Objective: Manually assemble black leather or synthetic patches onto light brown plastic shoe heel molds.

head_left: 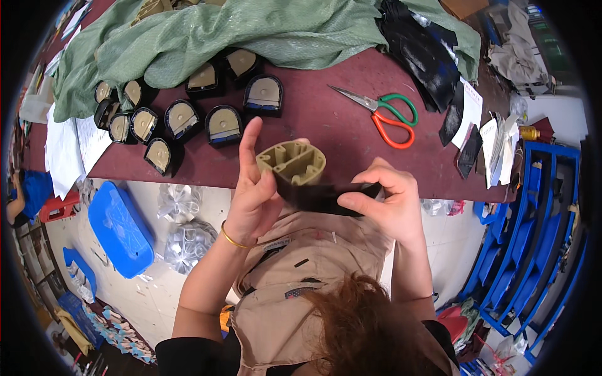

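My left hand (pixel 255 199) is closed around a tan, D-shaped plastic shoe heel (pixel 293 164) with hollow ribs facing up, its index finger raised. Along the near side of that piece runs a black strip (pixel 326 199), which looks like thin leather. Its free end is pinched between thumb and fingers of my right hand (pixel 384 195), to the right of the tan piece. On the table behind my hands stand several similar tan pieces wrapped in black (pixel 224 125). Scissors (pixel 382 114) with one green and one red handle lie to the right, blades partly apart.
Green woven sheeting (pixel 251 37) covers the back of the dark red table (pixel 301 94). Black strips (pixel 420 53) and papers (pixel 492 147) lie at the right. Below stand a blue tray (pixel 120 229), clear bags (pixel 188 244) and a blue rack (pixel 530 232). Another person's arm (pixel 17 197) shows far left.
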`<act>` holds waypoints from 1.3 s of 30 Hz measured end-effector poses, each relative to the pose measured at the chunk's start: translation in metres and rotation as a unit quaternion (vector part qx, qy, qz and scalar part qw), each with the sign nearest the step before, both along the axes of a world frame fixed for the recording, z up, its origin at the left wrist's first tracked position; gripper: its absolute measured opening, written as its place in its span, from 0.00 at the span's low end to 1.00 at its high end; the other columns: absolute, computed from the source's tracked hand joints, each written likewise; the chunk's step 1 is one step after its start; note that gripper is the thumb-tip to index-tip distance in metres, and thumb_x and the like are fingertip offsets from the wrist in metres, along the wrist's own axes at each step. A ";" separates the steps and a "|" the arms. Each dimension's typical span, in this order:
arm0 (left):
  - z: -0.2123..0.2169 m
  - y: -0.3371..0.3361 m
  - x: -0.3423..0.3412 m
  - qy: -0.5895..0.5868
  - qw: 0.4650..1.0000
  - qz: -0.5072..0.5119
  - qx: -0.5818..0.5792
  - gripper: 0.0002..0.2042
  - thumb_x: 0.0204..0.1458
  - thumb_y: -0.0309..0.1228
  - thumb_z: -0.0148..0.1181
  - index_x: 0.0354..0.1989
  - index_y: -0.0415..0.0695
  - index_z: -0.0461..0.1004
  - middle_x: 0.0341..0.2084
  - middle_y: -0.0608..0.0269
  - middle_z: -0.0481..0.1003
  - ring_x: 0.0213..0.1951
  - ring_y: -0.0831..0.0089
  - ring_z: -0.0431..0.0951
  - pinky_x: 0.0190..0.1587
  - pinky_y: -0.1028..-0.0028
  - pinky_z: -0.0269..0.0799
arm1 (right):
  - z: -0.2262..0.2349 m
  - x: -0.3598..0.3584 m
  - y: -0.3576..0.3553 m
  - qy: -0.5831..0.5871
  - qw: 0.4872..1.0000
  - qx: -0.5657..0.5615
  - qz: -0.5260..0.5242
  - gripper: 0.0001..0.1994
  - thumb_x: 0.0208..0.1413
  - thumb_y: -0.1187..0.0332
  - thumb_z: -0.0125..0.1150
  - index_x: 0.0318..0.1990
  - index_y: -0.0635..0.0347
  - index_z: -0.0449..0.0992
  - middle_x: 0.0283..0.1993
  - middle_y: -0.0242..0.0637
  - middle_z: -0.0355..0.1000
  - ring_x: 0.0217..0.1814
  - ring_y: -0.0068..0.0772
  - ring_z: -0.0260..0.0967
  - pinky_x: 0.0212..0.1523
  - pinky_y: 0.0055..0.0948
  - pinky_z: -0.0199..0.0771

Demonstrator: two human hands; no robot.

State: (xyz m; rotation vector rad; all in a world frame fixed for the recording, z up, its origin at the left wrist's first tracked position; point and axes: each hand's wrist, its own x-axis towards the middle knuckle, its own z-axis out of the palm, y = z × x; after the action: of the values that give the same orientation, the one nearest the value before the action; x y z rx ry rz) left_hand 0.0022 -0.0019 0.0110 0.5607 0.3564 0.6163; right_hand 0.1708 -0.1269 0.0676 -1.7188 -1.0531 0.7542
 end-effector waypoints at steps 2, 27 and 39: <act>-0.006 -0.003 -0.003 -0.084 0.994 -0.055 -0.042 0.37 0.55 0.42 0.58 0.69 0.61 0.41 0.61 0.45 0.59 0.61 0.44 0.62 0.62 0.51 0.60 | -0.002 0.003 0.001 0.039 0.999 -0.012 -0.014 0.11 0.36 0.71 0.76 0.28 0.61 0.79 0.22 0.30 0.71 0.25 0.22 0.62 0.27 0.23 0.60; -0.017 0.000 0.033 0.148 0.982 0.043 0.109 0.27 0.53 0.25 0.59 0.61 0.37 0.57 0.52 0.62 0.68 0.52 0.74 0.69 0.56 0.73 0.64 | 0.024 -0.039 0.022 -0.212 0.975 0.059 -0.010 0.09 0.43 0.74 0.70 0.24 0.63 0.73 0.19 0.31 0.67 0.19 0.24 0.59 0.24 0.26 0.59; -0.015 0.003 0.033 -0.008 0.999 -0.013 0.040 0.31 0.56 0.31 0.59 0.66 0.45 0.53 0.55 0.64 0.68 0.52 0.75 0.71 0.53 0.75 0.68 | 0.007 -0.035 0.027 0.214 0.975 -0.018 -0.061 0.17 0.61 0.59 0.56 0.27 0.64 0.74 0.19 0.28 0.70 0.20 0.10 0.62 0.21 0.14 0.60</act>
State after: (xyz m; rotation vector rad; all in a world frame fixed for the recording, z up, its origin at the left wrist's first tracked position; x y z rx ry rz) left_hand 0.0352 0.0011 -0.0037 0.6363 0.3089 0.6119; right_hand 0.1355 -0.1002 0.0744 -1.5413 -0.6359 1.0132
